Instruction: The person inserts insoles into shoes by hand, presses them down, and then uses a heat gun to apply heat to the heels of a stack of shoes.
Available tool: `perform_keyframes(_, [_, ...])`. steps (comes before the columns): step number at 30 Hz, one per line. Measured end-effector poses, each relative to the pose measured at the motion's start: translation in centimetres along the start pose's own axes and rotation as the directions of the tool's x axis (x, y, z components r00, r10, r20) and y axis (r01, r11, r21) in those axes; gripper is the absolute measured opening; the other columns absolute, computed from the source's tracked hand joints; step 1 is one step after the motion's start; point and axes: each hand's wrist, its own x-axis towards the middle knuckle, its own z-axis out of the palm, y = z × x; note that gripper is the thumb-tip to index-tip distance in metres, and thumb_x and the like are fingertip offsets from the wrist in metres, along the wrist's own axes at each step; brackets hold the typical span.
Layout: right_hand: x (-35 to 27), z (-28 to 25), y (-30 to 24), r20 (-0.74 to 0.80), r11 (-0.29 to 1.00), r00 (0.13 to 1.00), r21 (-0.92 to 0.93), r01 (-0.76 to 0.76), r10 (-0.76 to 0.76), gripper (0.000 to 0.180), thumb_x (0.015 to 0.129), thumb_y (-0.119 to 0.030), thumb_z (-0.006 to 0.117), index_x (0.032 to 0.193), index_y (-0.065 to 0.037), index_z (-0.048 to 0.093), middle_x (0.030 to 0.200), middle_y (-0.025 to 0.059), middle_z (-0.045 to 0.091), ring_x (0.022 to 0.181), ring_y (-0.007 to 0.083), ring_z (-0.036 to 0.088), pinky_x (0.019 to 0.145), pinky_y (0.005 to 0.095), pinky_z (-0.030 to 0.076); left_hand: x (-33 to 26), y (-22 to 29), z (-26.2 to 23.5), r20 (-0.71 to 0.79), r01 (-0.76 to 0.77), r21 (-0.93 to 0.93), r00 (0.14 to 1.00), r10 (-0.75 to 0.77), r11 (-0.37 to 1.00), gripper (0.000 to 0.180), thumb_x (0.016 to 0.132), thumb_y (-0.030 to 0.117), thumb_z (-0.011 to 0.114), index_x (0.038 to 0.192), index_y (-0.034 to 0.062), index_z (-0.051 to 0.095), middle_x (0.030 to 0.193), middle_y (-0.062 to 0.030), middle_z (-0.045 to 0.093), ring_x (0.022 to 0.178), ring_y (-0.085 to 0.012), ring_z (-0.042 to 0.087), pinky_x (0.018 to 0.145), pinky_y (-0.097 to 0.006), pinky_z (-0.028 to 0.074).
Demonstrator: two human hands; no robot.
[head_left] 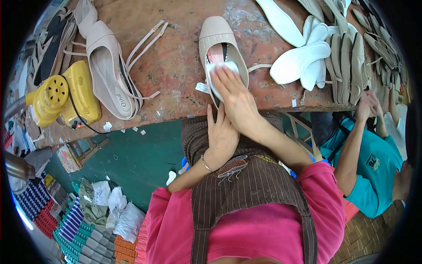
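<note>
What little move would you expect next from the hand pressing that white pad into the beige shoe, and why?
Probably a slide of the right hand toward the toe, smoothing the white insole pad flat. The pad lies only over the heel end of the beige flat shoe, with the red-printed lining still showing ahead of it, and the left hand steadies the shoe's heel at the edge of the worn brown worktable.

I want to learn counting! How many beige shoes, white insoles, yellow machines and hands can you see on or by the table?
Beige flat shoes: 2, one under the hands, one with straps by the machine
Loose white foam insoles: about 4
Yellow plastic heat-blower machine: 1
Wearer's hands: 2, left hand, right hand
Total: about 9
</note>
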Motion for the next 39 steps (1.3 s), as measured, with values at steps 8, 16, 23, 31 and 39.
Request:
perform_keyframes(8, [3.0,1.4,-0.3,-0.164,0.969,0.986,-0.248,-0.023,-0.019,0.054,0.084,-0.005,0.049,0.132,0.017,0.041,0.140,0.0360,0.039,0.133,0.0487,0.038,0.114,0.0496,0.030,0.4,0.1,-0.2,-0.075,-0.006,-0.036,0.997,0.003,0.999,0.046,0.081,0.016,0.066,0.123,-0.0036,0.058,0.128,-0.0186,0.056,0.128,-0.0353,0.045,0.110,-0.059,0.028])
perform_keyframes(16, [7.2,0.4,2.0,-0.017,0.989,0.997,-0.128,-0.075,0.074,0.037,0.079,0.001,0.051,0.113,0.014,0.050,0.112,0.0342,0.051,0.110,0.0490,0.048,0.096,0.0501,0.041,1.2,0.5,-1.4,-0.041,0.049,-0.074,0.998,-0.052,0.996,0.044,0.086,0.012,0.050,0.126,-0.0052,0.055,0.131,-0.0214,0.054,0.136,-0.0338,0.039,0.111,-0.056,0.027])
perform_keyframes(23, [8.2,0.7,2.2,0.122,0.945,0.984,-0.317,-0.084,0.129,0.044,0.081,-0.003,0.054,0.120,0.015,0.048,0.121,0.0331,0.048,0.115,0.0471,0.048,0.105,0.0509,0.036,1.6,0.2,-1.6,-0.143,0.011,0.013,0.990,-0.008,1.000,0.041,0.081,0.018,0.066,0.117,-0.0025,0.060,0.122,-0.0172,0.058,0.127,-0.0341,0.045,0.111,-0.053,0.029])
perform_keyframes(31, [9.9,-0.2,2.7,0.237,0.932,0.953,-0.348,-0.099,0.190,0.020,0.075,-0.002,0.066,0.090,0.009,0.058,0.101,0.0283,0.060,0.105,0.0412,0.058,0.092,0.0473,0.047,2.0,0.6,-3.0,-0.070,0.045,-0.051,0.996,-0.048,0.998,0.055,0.081,0.026,0.071,0.127,-0.0015,0.057,0.133,-0.0179,0.055,0.135,-0.0293,0.041,0.113,-0.049,0.030])
perform_keyframes(39, [2.0,-5.3,-1.5,-0.434,0.945,0.901,-0.292,-0.146,0.005,0.029,0.084,-0.011,0.061,0.109,0.003,0.062,0.110,0.0275,0.064,0.107,0.0402,0.061,0.088,0.0449,0.048,-0.2,-10.8,-12.9,-0.842,0.273,-0.385,0.289,-0.457,0.882,0.039,0.080,0.016,0.077,0.110,-0.0025,0.061,0.104,-0.0142,0.063,0.100,-0.0314,0.057,0.090,-0.040,0.045])
